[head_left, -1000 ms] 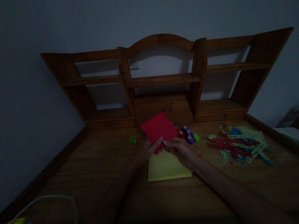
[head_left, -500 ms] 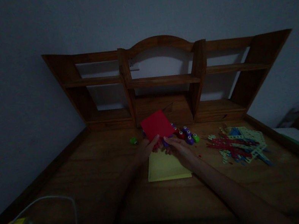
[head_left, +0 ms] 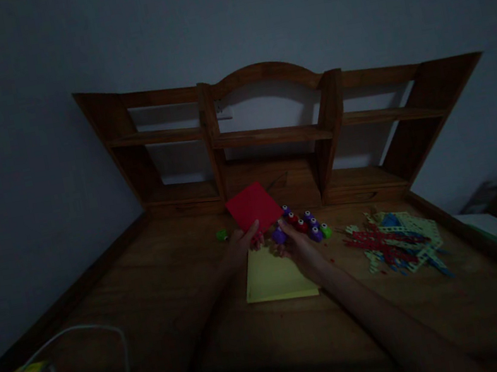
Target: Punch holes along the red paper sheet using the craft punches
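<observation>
**Red sheet (head_left: 252, 206) in my left hand (head_left: 239, 251), purple piece (head_left: 279, 236) in my right hand (head_left: 307, 254)**

The desk (head_left: 180, 262) fills the lower frame, its raised edges slanting toward both bottom corners and the wooden shelf unit (head_left: 272, 133) bounding it at the back. I have open wood between the yellow paper (head_left: 278, 278), low centre, and the left edge, with less between that paper and the pile of strips (head_left: 395, 242) at right.

My forearms (head_left: 383, 322) reach up from the bottom, converging near the centre. My left hand pinches the near side of the red sheet, thumb on top, just beyond the yellow paper. My right hand is nearly closed, thumb and curled fingers around the purple piece, just beside the sheet; I cannot tell whether they touch.

I count seven eyed pieces (head_left: 316, 234) right of centre: four purple, two red, one green. One green piece (head_left: 221, 235) lies left of my left hand. The strips are too tangled to count.
</observation>
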The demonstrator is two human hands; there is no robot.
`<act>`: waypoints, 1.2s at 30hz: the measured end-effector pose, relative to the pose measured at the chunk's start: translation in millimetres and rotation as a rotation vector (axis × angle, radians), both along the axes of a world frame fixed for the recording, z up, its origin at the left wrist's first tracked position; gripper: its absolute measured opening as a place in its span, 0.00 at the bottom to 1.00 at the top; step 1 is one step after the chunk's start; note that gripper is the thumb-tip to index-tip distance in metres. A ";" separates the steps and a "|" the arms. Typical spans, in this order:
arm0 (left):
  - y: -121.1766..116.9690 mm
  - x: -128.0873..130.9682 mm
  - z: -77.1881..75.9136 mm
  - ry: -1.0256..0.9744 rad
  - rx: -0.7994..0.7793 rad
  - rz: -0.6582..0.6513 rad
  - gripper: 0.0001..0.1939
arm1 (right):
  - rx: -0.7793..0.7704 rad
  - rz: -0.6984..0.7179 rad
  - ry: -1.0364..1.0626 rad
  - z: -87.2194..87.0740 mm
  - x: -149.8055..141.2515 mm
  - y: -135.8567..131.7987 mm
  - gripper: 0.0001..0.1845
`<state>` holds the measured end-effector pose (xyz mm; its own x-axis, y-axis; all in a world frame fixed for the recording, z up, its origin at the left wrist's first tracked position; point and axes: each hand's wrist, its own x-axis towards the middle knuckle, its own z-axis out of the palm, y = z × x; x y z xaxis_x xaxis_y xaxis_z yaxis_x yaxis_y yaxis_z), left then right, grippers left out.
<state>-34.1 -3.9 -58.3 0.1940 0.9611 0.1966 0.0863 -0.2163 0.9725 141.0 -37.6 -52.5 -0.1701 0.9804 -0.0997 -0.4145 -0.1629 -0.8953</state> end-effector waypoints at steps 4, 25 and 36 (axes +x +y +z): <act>0.8 -0.2 -1.7 -0.005 0.009 -0.016 0.28 | -0.042 0.001 0.014 -0.3 1.7 3.5 0.21; -2.7 0.3 5.7 0.004 -0.056 -0.016 0.29 | -0.085 -0.032 0.047 -3.8 4.8 8.5 0.23; -1.9 -0.4 4.3 -0.015 -0.057 -0.038 0.29 | -0.033 -0.087 -0.054 -5.9 5.5 11.8 0.28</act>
<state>-34.5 -5.7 -54.0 0.2285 0.9627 0.1450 0.0648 -0.1636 0.9844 146.5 -25.7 -58.5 -0.0779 0.9873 -0.1385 -0.3796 -0.1578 -0.9116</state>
